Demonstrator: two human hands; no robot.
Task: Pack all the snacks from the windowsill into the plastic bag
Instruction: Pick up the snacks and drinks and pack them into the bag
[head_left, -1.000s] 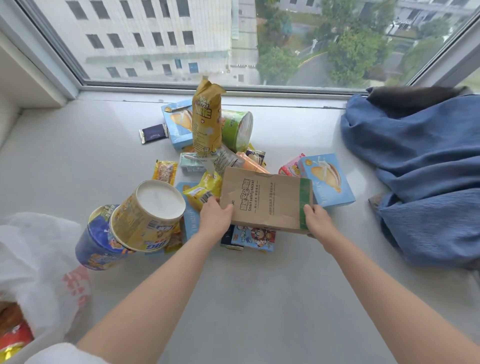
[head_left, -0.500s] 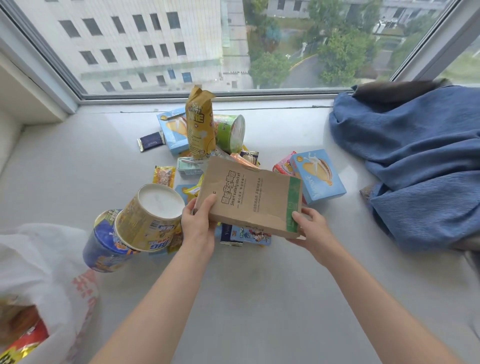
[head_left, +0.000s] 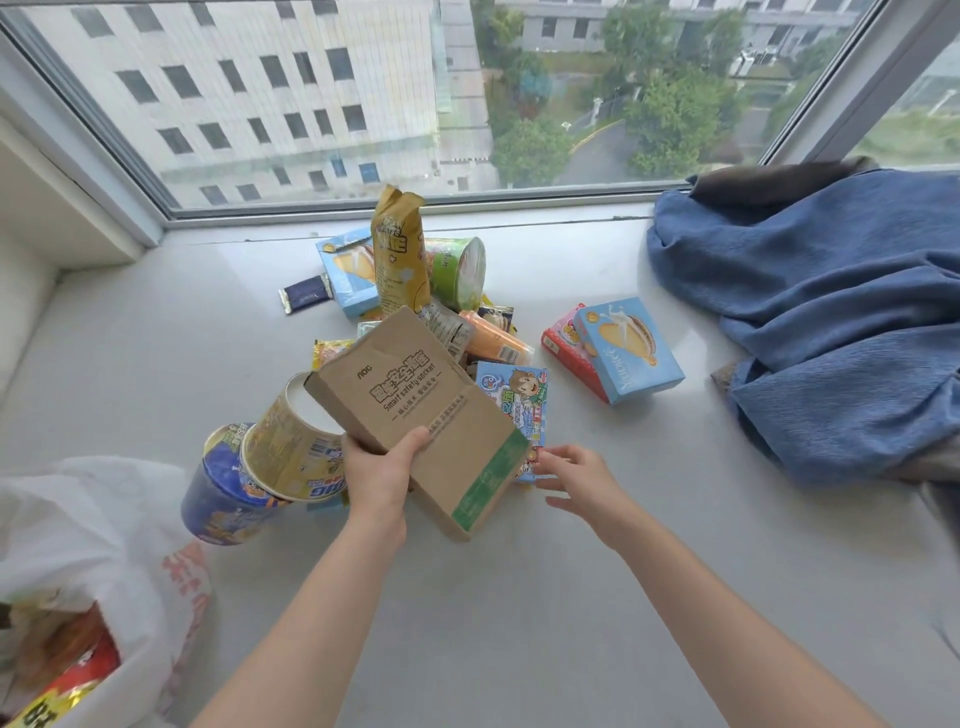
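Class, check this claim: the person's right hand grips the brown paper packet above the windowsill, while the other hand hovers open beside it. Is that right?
Not quite. The head view shows the left hand gripping the brown packet, not the right. The right hand is the one hovering open beside it, above the windowsill.

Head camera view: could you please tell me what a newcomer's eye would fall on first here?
The brown cardboard box held up mid-frame in the left hand draws the eye first, with the right hand open beside it. Behind it, a snack pile spreads over the windowsill, a tall yellow bag standing upright. A white plastic bag sits at lower left.
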